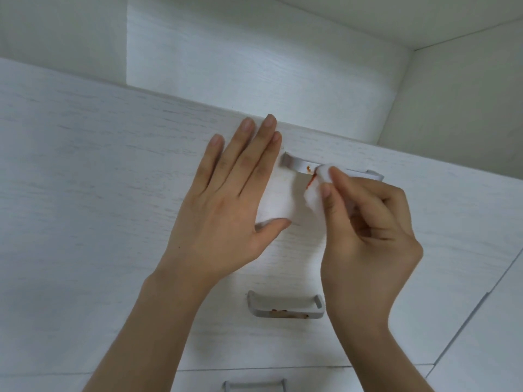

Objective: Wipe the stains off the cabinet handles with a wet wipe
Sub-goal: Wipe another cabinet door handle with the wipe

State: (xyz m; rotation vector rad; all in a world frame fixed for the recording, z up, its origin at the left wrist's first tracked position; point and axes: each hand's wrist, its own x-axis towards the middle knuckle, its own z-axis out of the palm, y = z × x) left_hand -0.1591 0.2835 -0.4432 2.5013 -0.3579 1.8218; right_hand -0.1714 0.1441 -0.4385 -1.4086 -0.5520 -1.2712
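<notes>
Fingers [349,181] of the right hand [370,230] pinch a white wipe [314,198] against the red-stained far handle [295,166]. Left hand [226,199] lies flat, fingers straight, on the drawer front [113,165] just left of it.

Three cabinet handles: top handle [297,166], middle handle [285,313], bottom handle [253,384]. One wet wipe [322,178]. Two hands: left hand [226,207], right hand [370,236].

no readable text, no labels, no brands, no numbers anywhere
</notes>
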